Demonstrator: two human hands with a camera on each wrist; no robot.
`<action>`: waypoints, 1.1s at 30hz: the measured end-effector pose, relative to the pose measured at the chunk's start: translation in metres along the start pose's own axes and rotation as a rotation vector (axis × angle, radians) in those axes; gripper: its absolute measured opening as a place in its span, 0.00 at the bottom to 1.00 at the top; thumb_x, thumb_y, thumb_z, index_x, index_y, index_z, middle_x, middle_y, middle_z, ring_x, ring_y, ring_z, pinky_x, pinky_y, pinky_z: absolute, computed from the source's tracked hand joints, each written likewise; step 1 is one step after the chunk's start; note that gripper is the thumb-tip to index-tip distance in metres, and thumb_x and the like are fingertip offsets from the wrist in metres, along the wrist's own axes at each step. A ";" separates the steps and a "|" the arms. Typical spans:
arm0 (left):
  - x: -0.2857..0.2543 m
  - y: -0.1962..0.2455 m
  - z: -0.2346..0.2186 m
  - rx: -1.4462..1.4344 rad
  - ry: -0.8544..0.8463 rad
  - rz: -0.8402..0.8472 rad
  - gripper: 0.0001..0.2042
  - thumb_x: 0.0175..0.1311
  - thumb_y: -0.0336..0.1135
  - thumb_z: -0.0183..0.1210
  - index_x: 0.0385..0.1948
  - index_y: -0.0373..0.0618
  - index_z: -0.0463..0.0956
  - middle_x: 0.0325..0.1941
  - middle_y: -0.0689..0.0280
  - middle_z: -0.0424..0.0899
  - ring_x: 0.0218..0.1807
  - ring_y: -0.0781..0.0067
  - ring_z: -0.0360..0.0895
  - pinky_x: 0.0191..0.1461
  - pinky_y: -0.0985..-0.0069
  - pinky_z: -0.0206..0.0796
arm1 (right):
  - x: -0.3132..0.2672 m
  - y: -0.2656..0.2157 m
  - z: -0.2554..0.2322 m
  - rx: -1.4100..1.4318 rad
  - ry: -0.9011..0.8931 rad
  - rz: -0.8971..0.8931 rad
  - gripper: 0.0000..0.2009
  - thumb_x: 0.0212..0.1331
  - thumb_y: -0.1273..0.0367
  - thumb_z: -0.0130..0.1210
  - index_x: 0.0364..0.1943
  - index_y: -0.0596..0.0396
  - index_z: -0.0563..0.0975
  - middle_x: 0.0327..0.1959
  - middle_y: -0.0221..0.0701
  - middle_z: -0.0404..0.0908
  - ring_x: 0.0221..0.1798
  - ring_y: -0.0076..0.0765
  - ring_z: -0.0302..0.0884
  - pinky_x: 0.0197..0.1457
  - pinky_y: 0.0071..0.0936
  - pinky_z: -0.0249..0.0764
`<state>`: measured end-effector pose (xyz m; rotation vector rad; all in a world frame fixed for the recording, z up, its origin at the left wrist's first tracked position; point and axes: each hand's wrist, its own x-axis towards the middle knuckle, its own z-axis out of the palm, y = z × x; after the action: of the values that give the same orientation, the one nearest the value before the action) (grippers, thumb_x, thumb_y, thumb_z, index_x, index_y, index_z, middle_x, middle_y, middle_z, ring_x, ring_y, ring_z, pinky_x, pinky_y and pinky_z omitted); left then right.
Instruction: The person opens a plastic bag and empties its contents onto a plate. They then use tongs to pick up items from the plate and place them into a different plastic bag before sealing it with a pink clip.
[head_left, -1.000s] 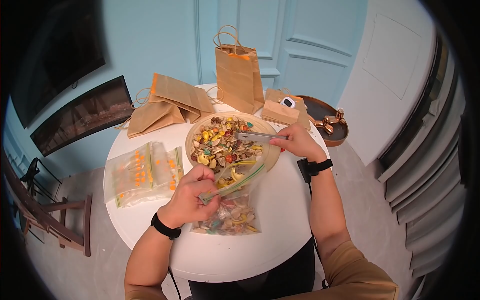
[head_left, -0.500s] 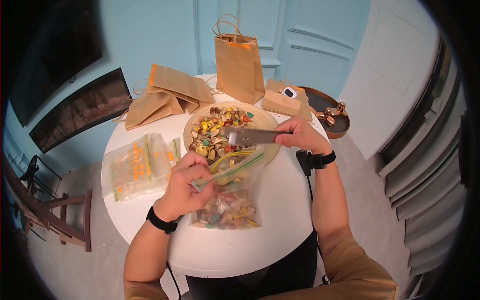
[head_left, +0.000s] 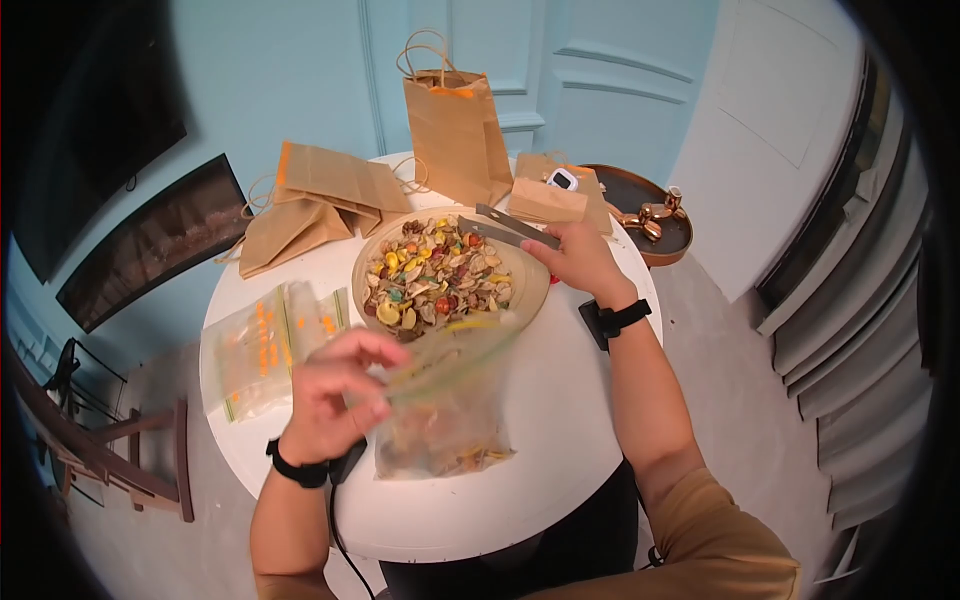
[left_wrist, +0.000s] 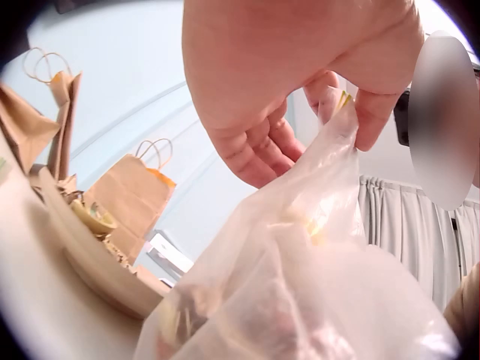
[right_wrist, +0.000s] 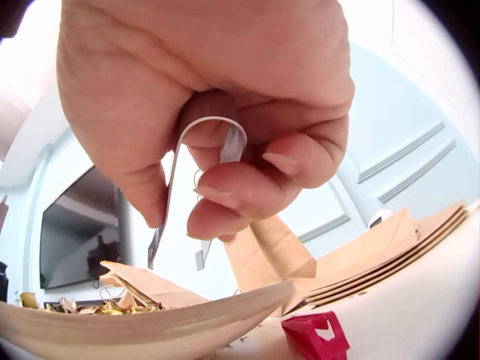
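My right hand [head_left: 583,262] grips flat metal tongs [head_left: 497,232]. Their two arms stand apart over the right side of a round wooden bowl [head_left: 535,285] of mixed dried potpourri [head_left: 440,270]; nothing shows between the tips. The right wrist view shows the tongs' bent end inside the curled fingers [right_wrist: 240,191]. At the near side of the bowl stands a clear zip bag [head_left: 445,430], its mouth up and potpourri inside. My left hand [head_left: 338,390], blurred, is at its left corner. In the left wrist view, thumb and finger pinch the zip corner of the bag [left_wrist: 300,247].
Flat zip bags [head_left: 262,350] with orange marks lie on the left of the white table [head_left: 560,430]. Brown paper bags [head_left: 455,135] stand and lie behind the bowl. A white timer [head_left: 563,179] rests on folded bags. Close to the bowl is a red plastic piece [right_wrist: 319,335].
The tongs have swung back from above the zip bag to the bowl's right side, their arms now spread. My left hand has shifted left with its fingers loosened.
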<state>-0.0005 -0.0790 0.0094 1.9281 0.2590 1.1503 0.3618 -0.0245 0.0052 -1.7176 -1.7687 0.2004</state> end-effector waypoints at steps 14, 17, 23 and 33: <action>0.006 -0.001 0.001 0.143 -0.010 0.057 0.05 0.55 0.32 0.69 0.25 0.42 0.83 0.38 0.61 0.84 0.39 0.64 0.74 0.46 0.67 0.65 | 0.000 0.000 0.009 0.142 -0.061 -0.200 0.14 0.57 0.60 0.68 0.32 0.57 0.83 0.19 0.36 0.80 0.21 0.37 0.76 0.27 0.31 0.70; 0.010 0.000 -0.008 0.210 -0.043 0.027 0.03 0.56 0.29 0.68 0.27 0.41 0.83 0.27 0.63 0.83 0.29 0.67 0.75 0.35 0.71 0.65 | -0.002 -0.016 0.020 0.158 -0.094 -0.276 0.13 0.54 0.61 0.69 0.33 0.56 0.83 0.20 0.35 0.79 0.21 0.36 0.74 0.28 0.30 0.69; 0.007 0.001 -0.003 0.249 -0.111 0.028 0.06 0.55 0.31 0.69 0.25 0.41 0.83 0.19 0.61 0.78 0.18 0.66 0.73 0.22 0.73 0.60 | -0.015 -0.050 0.034 0.176 -0.226 -0.433 0.17 0.56 0.53 0.66 0.28 0.53 0.79 0.21 0.38 0.79 0.27 0.49 0.79 0.31 0.41 0.73; 0.011 -0.008 -0.013 0.414 0.030 -0.035 0.02 0.56 0.24 0.66 0.29 0.39 0.84 0.20 0.62 0.80 0.18 0.70 0.73 0.21 0.77 0.60 | -0.010 -0.042 0.032 -0.033 -0.233 -0.467 0.16 0.56 0.57 0.66 0.25 0.54 0.78 0.19 0.40 0.77 0.27 0.52 0.77 0.30 0.43 0.70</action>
<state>-0.0030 -0.0615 0.0129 2.2526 0.5829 1.1703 0.3083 -0.0293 -0.0001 -1.2947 -2.3002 0.1718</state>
